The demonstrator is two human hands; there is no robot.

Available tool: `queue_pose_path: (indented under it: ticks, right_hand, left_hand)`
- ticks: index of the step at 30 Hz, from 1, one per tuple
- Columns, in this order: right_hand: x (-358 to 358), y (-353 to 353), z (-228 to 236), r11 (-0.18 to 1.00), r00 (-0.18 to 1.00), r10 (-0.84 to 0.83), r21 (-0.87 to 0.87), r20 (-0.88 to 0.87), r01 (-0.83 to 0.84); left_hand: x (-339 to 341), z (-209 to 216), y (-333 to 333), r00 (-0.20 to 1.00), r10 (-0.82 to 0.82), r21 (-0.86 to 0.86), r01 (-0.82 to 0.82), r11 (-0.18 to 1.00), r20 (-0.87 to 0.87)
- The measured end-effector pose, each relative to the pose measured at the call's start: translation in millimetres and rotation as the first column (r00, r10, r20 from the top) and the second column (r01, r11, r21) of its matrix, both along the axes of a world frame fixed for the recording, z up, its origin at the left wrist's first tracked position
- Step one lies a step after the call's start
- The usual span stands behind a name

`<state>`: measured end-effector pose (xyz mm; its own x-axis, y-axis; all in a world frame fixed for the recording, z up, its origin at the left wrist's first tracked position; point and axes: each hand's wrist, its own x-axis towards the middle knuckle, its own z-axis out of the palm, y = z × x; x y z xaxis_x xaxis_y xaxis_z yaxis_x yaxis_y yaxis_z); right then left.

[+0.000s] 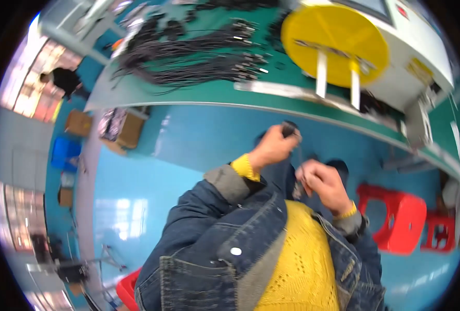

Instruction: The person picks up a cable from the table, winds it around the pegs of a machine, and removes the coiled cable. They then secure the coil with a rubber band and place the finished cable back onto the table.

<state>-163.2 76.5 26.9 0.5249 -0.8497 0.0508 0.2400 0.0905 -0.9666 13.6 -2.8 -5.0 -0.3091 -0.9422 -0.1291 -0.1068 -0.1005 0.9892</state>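
My left hand (272,147) is closed on a small dark coil of cable (290,128), held over my lap just below the bench edge. A thin dark strand runs from it down to my right hand (324,184), whose fingers pinch the cable's lower end close to my chest. Both hands are a short way apart, above my denim jacket and yellow sweater. The part of the cable inside each fist is hidden.
A green workbench (214,93) curves across the top with several bundles of black cables (199,57). A large yellow disc (333,44) on a white machine stands at the right. Red plastic stools (395,217) sit on the blue floor at the right. Cardboard boxes (123,129) lie at the left.
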Motion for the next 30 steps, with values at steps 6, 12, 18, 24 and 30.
queue_pose_path:
  ticks: [6,12,18,24,30]
  right_hand:
    - [-0.9,-11.5,-44.0,0.887,0.998,0.047,0.46,-0.028,-0.029]
    - [-2.4,-44.4,1.8,0.995,0.861,-0.095,-0.074,-0.499,0.067]
    - [1.7,-70.8,30.8,0.896,0.712,-0.231,-0.431,-0.663,-0.111]
    - [8.9,-75.7,13.9,0.775,0.615,-0.136,-0.47,-0.777,-0.423]
    - [6.1,-77.1,16.4,0.843,0.625,-0.146,-0.427,-0.767,-0.328]
  left_hand:
    - [-2.2,-8.2,26.9,0.992,-0.119,-0.16,0.123,0.979,0.033]
    - [3.0,2.1,29.7,0.982,-0.117,-0.106,0.133,0.985,0.149]
    - [3.5,6.2,22.1,0.905,-0.315,0.05,0.314,0.948,0.284]
    - [-6.3,-4.7,17.6,0.915,-0.343,-0.019,0.355,0.935,0.212]
    - [6.6,8.1,17.9,0.922,-0.385,0.368,0.348,0.862,0.03]
